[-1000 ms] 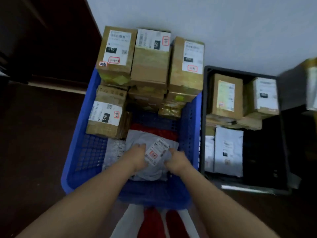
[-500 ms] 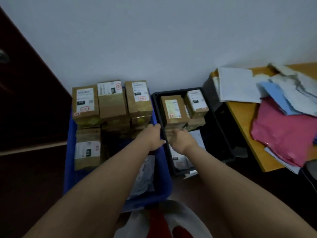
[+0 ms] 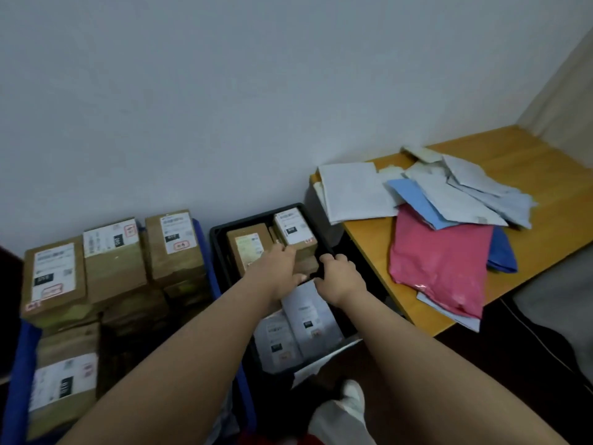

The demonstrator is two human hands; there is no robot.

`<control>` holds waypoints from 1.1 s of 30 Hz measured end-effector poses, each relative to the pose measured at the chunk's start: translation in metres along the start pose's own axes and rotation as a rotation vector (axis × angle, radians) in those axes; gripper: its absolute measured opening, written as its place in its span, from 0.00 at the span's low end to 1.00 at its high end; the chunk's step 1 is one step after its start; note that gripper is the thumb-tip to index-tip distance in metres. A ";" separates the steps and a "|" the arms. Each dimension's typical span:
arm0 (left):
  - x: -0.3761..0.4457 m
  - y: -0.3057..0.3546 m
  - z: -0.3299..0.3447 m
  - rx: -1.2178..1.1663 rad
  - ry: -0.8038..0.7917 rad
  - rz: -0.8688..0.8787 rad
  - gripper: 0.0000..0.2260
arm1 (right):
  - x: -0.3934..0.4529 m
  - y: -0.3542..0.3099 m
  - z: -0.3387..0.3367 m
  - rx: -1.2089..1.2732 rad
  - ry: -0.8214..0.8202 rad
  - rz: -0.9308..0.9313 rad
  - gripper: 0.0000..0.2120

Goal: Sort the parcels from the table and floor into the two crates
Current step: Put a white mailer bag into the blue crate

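— While both arms reach out over the floor, where do the hands sit?

— Both are over the black plastic crate (image 3: 221, 252). The right hand (image 3: 340, 277) has its fingers curled down over the crate's right rim, gripping it. The left hand (image 3: 279, 271) is just beside it, fingers bent against the brown cardboard boxes with white labels (image 3: 248, 248) stacked at the crate's far end; whether it grips one or only touches cannot be told.

— And what lies below the wrists?

— Two flat white mailer bags with printed labels (image 3: 305, 316) lie in the near half of the black crate, side by side, partly hidden by the forearms.

— What is to the left of the left hand?

— A blue plastic crate (image 3: 19, 364) touching or just beside the black one, packed with a stack of labelled brown cartons (image 3: 112, 261) that rises above its rim.

— To the right of the right hand?

— A wooden table with a yellow-brown top (image 3: 552, 175) standing near the black crate. On it lies a loose heap of soft parcels: a pink plastic mailer (image 3: 439, 261) nearest the hand, a large white envelope (image 3: 353, 191) beyond it, pale blue and grey-white bags (image 3: 462, 194) overlapping further right, and a dark blue pouch (image 3: 502, 252) tucked under the pink one's edge.

— Anything nearer than the hands?

— A white shoe (image 3: 353, 396) on the dark floor (image 3: 481, 380).
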State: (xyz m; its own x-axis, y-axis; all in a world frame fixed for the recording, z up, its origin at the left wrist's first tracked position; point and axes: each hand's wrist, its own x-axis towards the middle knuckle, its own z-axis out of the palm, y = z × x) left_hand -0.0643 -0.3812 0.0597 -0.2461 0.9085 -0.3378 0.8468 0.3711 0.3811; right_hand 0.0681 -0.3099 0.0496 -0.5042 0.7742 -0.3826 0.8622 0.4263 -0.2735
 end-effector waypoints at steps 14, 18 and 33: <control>0.174 0.232 0.057 0.024 -0.124 0.117 0.31 | 0.094 0.274 -0.099 0.038 0.280 0.165 0.30; 0.203 0.261 0.064 0.048 -0.146 0.106 0.33 | 0.128 0.314 -0.118 0.026 0.327 0.211 0.31; 0.249 0.272 0.035 0.040 -0.100 0.067 0.31 | 0.181 0.347 -0.152 -0.074 0.333 0.151 0.29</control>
State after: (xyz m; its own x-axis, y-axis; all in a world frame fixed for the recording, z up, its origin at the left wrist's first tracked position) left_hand 0.1217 -0.0610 0.0493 -0.1417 0.9064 -0.3979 0.8783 0.3005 0.3718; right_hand 0.2835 0.0497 0.0196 -0.3380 0.9355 -0.1028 0.9331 0.3189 -0.1665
